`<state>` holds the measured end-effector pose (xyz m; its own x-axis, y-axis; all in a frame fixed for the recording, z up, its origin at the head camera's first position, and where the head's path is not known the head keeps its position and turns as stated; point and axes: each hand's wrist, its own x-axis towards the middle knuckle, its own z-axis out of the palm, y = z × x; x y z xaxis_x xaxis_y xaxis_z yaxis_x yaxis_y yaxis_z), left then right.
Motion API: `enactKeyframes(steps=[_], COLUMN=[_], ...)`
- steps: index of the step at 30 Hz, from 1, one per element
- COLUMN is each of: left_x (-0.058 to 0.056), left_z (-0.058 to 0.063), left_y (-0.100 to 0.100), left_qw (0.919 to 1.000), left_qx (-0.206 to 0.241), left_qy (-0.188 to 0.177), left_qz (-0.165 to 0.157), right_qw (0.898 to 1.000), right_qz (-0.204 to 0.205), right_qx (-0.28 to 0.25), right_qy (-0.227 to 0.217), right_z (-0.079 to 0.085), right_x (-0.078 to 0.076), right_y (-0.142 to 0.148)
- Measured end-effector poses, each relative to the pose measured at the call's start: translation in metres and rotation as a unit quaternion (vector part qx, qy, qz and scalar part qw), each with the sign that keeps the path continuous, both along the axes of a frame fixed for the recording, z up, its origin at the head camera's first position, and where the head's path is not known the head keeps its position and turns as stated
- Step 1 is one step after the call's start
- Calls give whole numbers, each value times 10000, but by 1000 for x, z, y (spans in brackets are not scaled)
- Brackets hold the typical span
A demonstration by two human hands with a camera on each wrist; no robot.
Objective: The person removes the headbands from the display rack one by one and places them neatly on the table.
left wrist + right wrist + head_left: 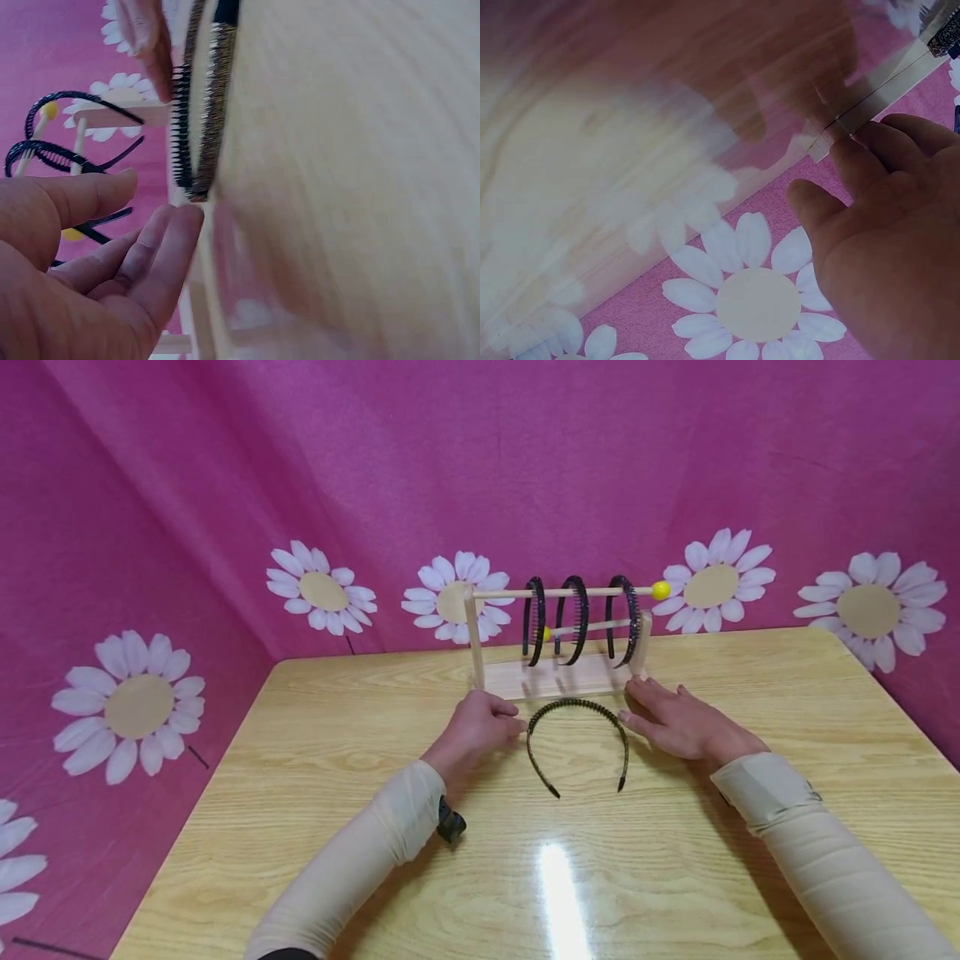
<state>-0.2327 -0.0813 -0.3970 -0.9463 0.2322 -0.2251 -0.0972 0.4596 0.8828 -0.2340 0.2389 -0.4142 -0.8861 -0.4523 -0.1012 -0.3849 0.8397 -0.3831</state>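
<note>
A dark, toothed headband (573, 702) lies on the table in front of a wooden rack (476, 643), its two ends facing me. My left hand (480, 724) is at the headband's left side. In the left wrist view, thumb and fingers stand apart with nothing between them, and the fingertips (191, 217) are at the band's edge; contact is hard to tell. My right hand (678, 722) lies with extended fingers by the rack base's right end, thumb near the headband's right side. The right wrist view shows its fingers (859, 169) at the base's corner.
Three black headbands (580, 618) hang on the rack's upper bar. Yellow balls (661, 591) cap the bar ends. The wood-grain table (337, 710) meets a pink cloth (480, 460) with white flowers behind and at the left.
</note>
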Motion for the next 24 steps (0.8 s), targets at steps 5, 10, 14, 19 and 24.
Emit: enactKeyframes(steps=[5,10,14,19,24], left_x=[-6,-11,-14,-17,-23], left_z=[12,27,35,41,45], left_y=[2,9,14,23,35], left_qw=[9979,9918,9827,9721,9628], left_qx=[-139,-32,33,291,658], left_qy=[616,1237,1789,2217,2474], left_qz=[120,335,486,703,866], right_qw=[10000,10000,10000,9999,9999], right_qz=[0,-2,-43,-72,-88], right_qx=[20,29,4,-32,-38], right_qy=[-2,-2,-45,-75,-127], right_z=[-1,0,0,0,0], right_x=[0,0,-1,0,0], right_y=[0,-1,-1,-1,-2])
